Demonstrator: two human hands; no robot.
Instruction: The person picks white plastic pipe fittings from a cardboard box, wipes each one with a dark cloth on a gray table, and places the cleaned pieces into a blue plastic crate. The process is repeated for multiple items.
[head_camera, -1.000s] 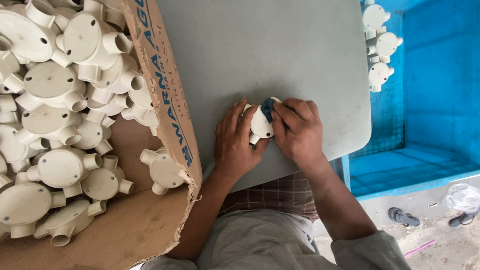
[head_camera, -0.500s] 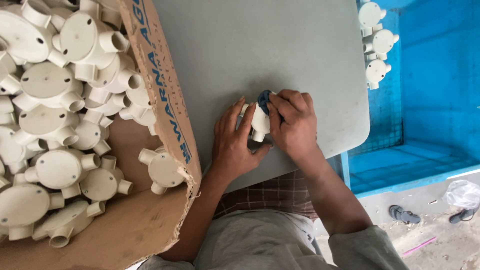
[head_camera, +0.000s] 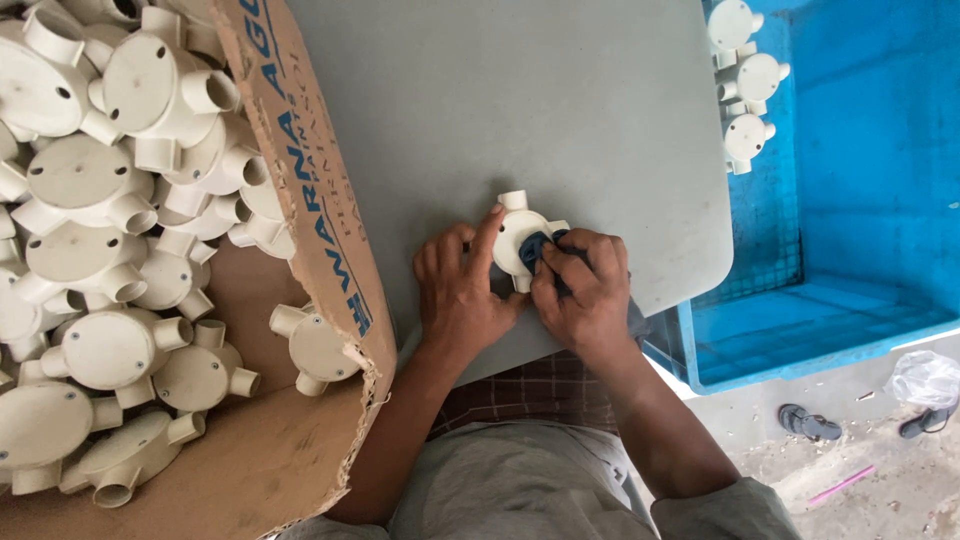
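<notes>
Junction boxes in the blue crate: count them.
3, in a column at the blue crate's left wall: top, middle, bottom. More may lie beyond the frame's top edge.

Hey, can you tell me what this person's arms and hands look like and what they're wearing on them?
Both hands are bare: no gloves, rings, watch or bands show on the left hand or the right hand. The forearms are bare as well. A grey sleeve, pushed up, covers the right arm from about the elbow. The left arm's sleeve is hard to tell apart from the grey clothing at the bottom edge.
</notes>
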